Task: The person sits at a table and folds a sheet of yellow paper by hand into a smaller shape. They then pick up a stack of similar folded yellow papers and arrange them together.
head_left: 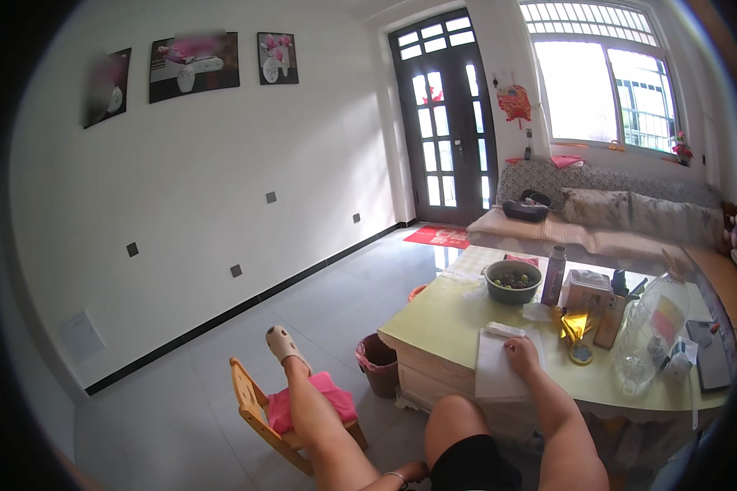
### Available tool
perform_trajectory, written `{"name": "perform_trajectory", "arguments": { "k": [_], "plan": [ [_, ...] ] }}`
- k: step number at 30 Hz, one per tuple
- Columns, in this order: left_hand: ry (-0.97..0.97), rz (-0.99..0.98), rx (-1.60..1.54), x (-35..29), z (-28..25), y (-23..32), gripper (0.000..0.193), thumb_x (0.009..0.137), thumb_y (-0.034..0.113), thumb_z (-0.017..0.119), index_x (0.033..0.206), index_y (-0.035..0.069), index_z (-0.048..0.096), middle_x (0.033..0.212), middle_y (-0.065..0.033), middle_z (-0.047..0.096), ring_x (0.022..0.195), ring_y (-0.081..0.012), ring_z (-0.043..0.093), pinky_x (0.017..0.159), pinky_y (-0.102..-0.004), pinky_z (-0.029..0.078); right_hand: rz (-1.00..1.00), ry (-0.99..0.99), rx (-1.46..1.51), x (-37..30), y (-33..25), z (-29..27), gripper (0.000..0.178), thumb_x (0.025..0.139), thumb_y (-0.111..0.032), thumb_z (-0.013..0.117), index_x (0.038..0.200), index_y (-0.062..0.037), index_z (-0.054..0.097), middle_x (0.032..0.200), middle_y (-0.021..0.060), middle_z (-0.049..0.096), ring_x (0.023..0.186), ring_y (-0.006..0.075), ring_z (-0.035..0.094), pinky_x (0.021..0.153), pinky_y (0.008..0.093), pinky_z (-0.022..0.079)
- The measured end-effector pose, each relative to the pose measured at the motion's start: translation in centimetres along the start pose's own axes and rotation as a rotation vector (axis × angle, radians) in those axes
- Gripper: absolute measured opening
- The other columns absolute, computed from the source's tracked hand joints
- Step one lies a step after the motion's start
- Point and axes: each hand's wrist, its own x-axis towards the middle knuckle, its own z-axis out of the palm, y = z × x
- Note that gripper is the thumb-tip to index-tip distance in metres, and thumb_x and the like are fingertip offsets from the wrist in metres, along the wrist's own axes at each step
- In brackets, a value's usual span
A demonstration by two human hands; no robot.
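My right hand (522, 358) rests on a sheet of white paper (493, 375) on the table. Its fingers are curled together; whether anything small is pinched in them does not show. Just beyond the fingertips lies a small white oblong object (504, 329), at the paper's far edge. To the right of this hand are a roll of yellow tape (581, 353) and a crumpled gold foil piece (576, 325). Low in the picture, my left hand (413, 472) is down by my thighs, with a bracelet on the wrist. Its fingers are too dark and partly hidden to read.
On the table (442, 315) stand a bowl of dark and green fruit (513, 281), a purple bottle (553, 276), a tissue box (588, 288), a large clear plastic bottle (651, 331) and a grey laptop-like slab (707, 356). My leg lies over a small wooden chair (258, 409). A bin (378, 366) stands between.
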Motion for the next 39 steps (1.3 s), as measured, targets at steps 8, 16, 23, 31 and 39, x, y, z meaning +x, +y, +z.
{"name": "perform_trajectory", "arguments": {
  "k": [8,16,23,31,39],
  "plan": [
    [0.099,0.270,0.109,0.6,-0.1,-0.2,0.033,0.090,0.028,0.057,0.106,0.000,0.068,0.100,-0.0218,0.068,0.086,-0.0343,0.067,0.078,-0.0456,0.051,-0.015,-0.035,-0.047,1.5,1.8,-0.1,0.015,0.084,-0.016,0.059,0.081,-0.0047,0.069,0.091,0.0165,0.068,0.089,0.0376,0.062,0.083,0.0439,0.048],
    [0.163,0.036,0.147,-4.8,-0.5,2.8,0.036,0.085,0.033,0.065,0.095,-0.001,0.069,0.096,-0.0275,0.067,0.093,-0.0421,0.065,0.083,-0.0476,0.050,0.035,0.030,0.004,0.9,0.9,1.4,0.016,0.083,-0.012,0.059,0.087,-0.0032,0.072,0.089,0.0186,0.069,0.086,0.0357,0.065,0.081,0.0422,0.050],
    [0.171,0.131,0.041,-3.7,1.3,0.7,0.029,0.079,0.021,0.066,0.104,0.007,0.071,0.103,-0.0223,0.069,0.097,-0.0357,0.067,0.083,-0.0444,0.053,0.024,-0.078,-0.024,1.6,2.0,1.5,0.016,0.089,-0.014,0.062,0.097,-0.0055,0.073,0.102,0.0114,0.072,0.099,0.0257,0.066,0.089,0.0343,0.049],
    [0.206,0.094,0.077,-5.2,-0.3,2.1,0.038,0.080,0.035,0.070,0.096,0.001,0.070,0.101,-0.0260,0.067,0.098,-0.0416,0.063,0.086,-0.0475,0.050,0.020,-0.074,0.025,1.6,1.0,1.4,0.016,0.085,-0.017,0.065,0.095,-0.0092,0.075,0.099,0.0095,0.073,0.093,0.0239,0.068,0.086,0.0330,0.051],
    [0.105,0.124,0.190,-3.3,0.1,0.8,0.044,0.091,0.041,0.055,0.109,0.002,0.067,0.113,-0.0243,0.065,0.106,-0.0408,0.061,0.092,-0.0470,0.048,0.098,-0.054,0.021,1.2,-0.8,0.6,0.013,0.084,-0.014,0.065,0.091,-0.0077,0.074,0.090,0.0140,0.072,0.087,0.0278,0.068,0.083,0.0361,0.051]
  ]
}}
